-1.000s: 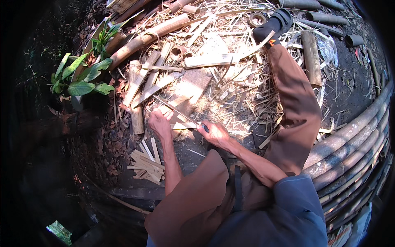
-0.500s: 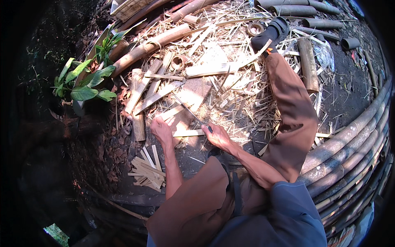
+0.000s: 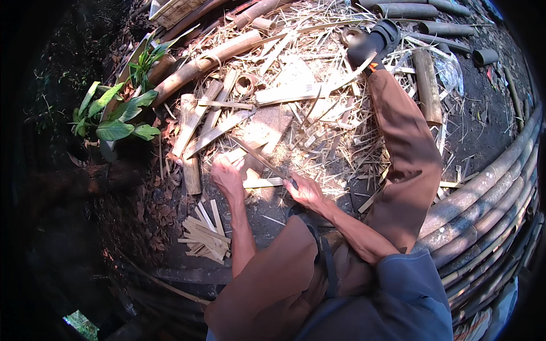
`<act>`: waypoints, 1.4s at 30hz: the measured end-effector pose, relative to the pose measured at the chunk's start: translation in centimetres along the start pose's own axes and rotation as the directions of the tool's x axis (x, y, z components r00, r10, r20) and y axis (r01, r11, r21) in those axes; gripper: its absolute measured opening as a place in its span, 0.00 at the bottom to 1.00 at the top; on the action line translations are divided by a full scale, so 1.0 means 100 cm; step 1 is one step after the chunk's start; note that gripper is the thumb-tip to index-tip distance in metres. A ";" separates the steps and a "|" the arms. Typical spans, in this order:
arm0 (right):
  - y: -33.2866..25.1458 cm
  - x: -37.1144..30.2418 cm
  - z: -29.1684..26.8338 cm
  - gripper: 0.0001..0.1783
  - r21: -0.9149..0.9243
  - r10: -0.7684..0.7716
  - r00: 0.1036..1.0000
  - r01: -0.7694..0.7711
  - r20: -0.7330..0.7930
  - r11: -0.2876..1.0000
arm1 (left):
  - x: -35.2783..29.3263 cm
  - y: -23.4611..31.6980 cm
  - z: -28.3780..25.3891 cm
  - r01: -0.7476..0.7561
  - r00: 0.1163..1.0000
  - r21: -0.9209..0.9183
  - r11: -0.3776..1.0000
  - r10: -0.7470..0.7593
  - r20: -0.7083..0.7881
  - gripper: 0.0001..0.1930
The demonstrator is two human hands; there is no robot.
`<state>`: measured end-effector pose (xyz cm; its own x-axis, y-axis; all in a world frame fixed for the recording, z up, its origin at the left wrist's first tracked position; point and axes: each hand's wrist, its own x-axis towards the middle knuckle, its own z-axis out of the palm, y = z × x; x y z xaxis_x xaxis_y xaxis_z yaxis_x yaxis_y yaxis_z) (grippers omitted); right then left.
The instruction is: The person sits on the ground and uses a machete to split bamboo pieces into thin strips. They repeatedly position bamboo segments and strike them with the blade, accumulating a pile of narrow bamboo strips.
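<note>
My left hand [image 3: 228, 178] is closed around a short pale bamboo strip [image 3: 241, 152], whose far end rests over a worn wooden board [image 3: 272, 123]. The grip of a long knife [image 3: 260, 159] is in my right hand [image 3: 306, 191], fingers wrapped round it. Its blade slants away to the upper left, close beside the strip in my left hand; whether it touches cannot be seen. Another pale strip [image 3: 263, 183] lies between my two hands. To the left of my left forearm is a loose pile of cut bamboo strips [image 3: 206, 237] on the dark ground.
Shavings [image 3: 341, 122] and split bamboo pieces [image 3: 290, 94] litter the ground ahead. My right leg [image 3: 402, 125] stretches out across it. Long bamboo poles [image 3: 472, 209] curve along the right. A thick bamboo length [image 3: 207, 65] and a leafy plant [image 3: 122, 113] stand at the far left.
The knife blade has turned so its broad side shows more, and its tip has shifted slightly up and left. Both hands have moved a little to the right.
</note>
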<state>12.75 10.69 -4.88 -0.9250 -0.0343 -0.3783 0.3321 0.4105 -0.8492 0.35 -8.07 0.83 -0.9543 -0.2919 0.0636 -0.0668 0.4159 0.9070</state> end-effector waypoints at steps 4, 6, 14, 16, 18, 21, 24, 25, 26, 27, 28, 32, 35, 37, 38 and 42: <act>0.034 0.017 -0.002 0.33 0.121 0.219 0.975 -0.222 0.036 0.968 | -0.011 0.014 0.015 0.057 0.998 -0.059 0.997 -0.058 -0.021 0.12; 0.027 0.015 -0.001 0.34 0.157 0.238 0.970 -0.243 0.047 0.957 | -0.010 0.031 0.031 0.123 0.983 -0.169 0.978 -0.143 -0.112 0.15; 0.008 0.000 -0.019 0.31 0.163 0.179 0.983 -0.169 -0.048 0.972 | 0.008 -0.024 0.043 0.337 0.919 -0.450 0.827 -0.184 0.349 0.13; 0.013 -0.001 -0.028 0.29 0.103 0.141 0.981 -0.128 -0.137 0.986 | 0.002 -0.009 0.025 0.610 0.656 -0.163 0.775 -0.379 0.653 0.11; 0.005 0.002 -0.028 0.28 -0.001 0.065 0.991 -0.066 -0.121 0.998 | 0.008 -0.019 0.002 0.706 0.423 0.064 0.705 -0.492 0.761 0.09; -0.002 0.004 -0.029 0.28 -0.101 0.071 0.997 -0.069 0.013 0.992 | 0.020 -0.043 -0.016 0.722 0.285 0.183 0.668 -0.528 0.800 0.14; 0.005 0.005 -0.022 0.30 -0.109 0.111 0.994 -0.109 0.005 0.988 | 0.019 -0.046 -0.032 0.911 0.289 -0.113 0.396 -0.420 0.860 0.27; 0.009 0.006 -0.022 0.30 -0.118 0.117 0.993 -0.116 0.002 0.986 | 0.012 -0.036 -0.039 0.924 0.350 -0.255 0.285 -0.361 0.864 0.28; 0.006 0.008 -0.018 0.31 -0.117 0.110 0.994 -0.108 0.012 0.987 | 0.002 -0.022 -0.055 0.885 0.464 -0.417 0.208 -0.317 0.827 0.30; 0.006 0.008 -0.015 0.32 -0.120 0.111 0.994 -0.108 0.017 0.987 | -0.007 -0.009 -0.067 0.822 0.566 -0.559 0.110 -0.262 0.782 0.31; 0.006 0.009 -0.013 0.32 -0.112 0.103 0.995 -0.101 0.013 0.989 | -0.011 -0.012 -0.067 0.750 0.656 -0.630 0.200 -0.340 0.674 0.31; 0.004 0.008 -0.008 0.30 -0.073 0.026 0.999 -0.024 0.022 0.997 | -0.031 -0.008 -0.045 0.499 0.858 -0.522 0.691 -0.481 0.182 0.25; -0.014 -0.002 -0.001 0.27 -0.083 -0.142 0.990 0.141 -0.005 0.986 | -0.021 0.000 -0.019 0.351 0.927 -0.367 0.861 -0.375 0.006 0.20; -0.029 -0.006 0.001 0.27 -0.060 -0.095 0.990 0.101 0.103 0.993 | -0.018 0.012 -0.020 0.335 0.937 -0.235 0.912 -0.349 -0.019 0.20; -0.027 -0.002 -0.003 0.27 -0.060 -0.046 0.994 0.052 0.097 0.997 | -0.018 0.017 -0.016 0.323 0.944 -0.174 0.930 -0.331 -0.015 0.20; -0.001 0.019 -0.017 0.28 -0.022 0.078 0.997 -0.079 -0.029 0.997 | -0.019 0.028 -0.005 0.281 0.957 -0.190 0.941 -0.289 -0.010 0.20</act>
<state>10.70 12.14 -4.90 -0.9012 0.0241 -0.4327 0.3998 0.4316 -0.8086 2.13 -6.76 3.50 -0.8914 -0.4085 -0.1965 -0.2762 0.1457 0.9500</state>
